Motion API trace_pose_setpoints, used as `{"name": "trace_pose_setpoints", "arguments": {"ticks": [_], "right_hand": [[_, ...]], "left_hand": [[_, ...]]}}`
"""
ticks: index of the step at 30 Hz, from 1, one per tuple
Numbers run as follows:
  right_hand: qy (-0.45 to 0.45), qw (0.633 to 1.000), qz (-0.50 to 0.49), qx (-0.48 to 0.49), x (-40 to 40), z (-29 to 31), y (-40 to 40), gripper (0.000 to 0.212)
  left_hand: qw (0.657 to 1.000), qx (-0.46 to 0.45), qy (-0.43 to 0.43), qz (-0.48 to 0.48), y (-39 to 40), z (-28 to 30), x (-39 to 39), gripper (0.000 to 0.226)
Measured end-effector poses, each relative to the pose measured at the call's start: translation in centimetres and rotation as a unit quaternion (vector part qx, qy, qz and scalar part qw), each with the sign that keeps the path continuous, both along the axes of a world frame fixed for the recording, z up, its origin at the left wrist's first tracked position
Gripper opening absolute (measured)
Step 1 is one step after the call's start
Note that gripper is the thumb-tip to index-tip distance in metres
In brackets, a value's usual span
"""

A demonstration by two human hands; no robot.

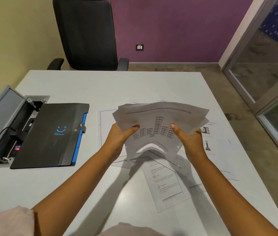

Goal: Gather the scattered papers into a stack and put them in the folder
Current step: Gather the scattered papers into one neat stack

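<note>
A bundle of white printed papers (158, 116) is held up above the white table (90, 86), its lower edge bowed upward. My left hand (119, 138) grips the bundle's left side, thumb on top. The right side is gripped the same way by my right hand (191, 142). Several loose sheets (167, 186) still lie flat on the table beneath and around the bundle. A closed black folder (49, 135) with a blue smile logo and a blue edge lies to the left, apart from the papers.
An open grey cable box (0, 123) with plugs and a black cable is set into the table's left side, partly under the folder. A black office chair (87, 34) stands at the far edge. A glass partition (271, 68) runs along the right.
</note>
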State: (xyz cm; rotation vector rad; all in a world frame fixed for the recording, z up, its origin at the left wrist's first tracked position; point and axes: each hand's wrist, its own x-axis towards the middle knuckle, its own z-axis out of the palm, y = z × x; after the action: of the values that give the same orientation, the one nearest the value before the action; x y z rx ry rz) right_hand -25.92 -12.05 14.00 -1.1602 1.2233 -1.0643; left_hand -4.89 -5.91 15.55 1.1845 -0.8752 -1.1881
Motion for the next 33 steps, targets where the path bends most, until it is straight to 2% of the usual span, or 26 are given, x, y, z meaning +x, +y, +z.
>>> {"name": "trace_pose_setpoints", "arguments": {"ticks": [8,12,17,21,24,27,30,33], "right_hand": [[0.050,0.998,0.038,0.028,-0.4,-2.1,1.0,0.032],[0.045,0.998,0.033,0.019,-0.3,-1.1,1.1,0.042],[0.016,0.997,0.045,-0.066,0.4,1.7,0.9,0.034],[0.007,0.995,0.050,-0.084,0.7,2.6,0.9,0.033],[0.005,0.995,0.059,-0.080,0.7,2.0,1.1,0.027],[0.022,0.998,0.053,-0.034,0.5,-0.1,1.3,0.020],[0.050,0.997,0.044,0.029,0.4,-2.9,1.9,0.027],[0.085,0.992,0.047,0.079,0.3,-5.5,2.6,0.028]], "left_hand": [[0.998,0.038,-0.015,0.038,1.7,-1.9,0.0,0.025],[0.998,0.005,-0.024,0.061,1.3,-0.6,0.2,0.024],[0.994,-0.065,-0.057,0.073,0.7,1.9,0.3,0.025],[0.992,-0.077,-0.066,0.076,0.5,2.5,0.6,0.025],[0.994,-0.044,-0.076,0.065,0.7,1.3,0.8,0.028],[0.995,0.028,-0.079,0.055,1.3,-1.4,0.8,0.026],[0.988,0.107,-0.098,0.045,2.1,-4.6,0.6,0.034],[0.985,0.147,-0.089,0.032,3.1,-7.1,-0.1,0.033]]}}
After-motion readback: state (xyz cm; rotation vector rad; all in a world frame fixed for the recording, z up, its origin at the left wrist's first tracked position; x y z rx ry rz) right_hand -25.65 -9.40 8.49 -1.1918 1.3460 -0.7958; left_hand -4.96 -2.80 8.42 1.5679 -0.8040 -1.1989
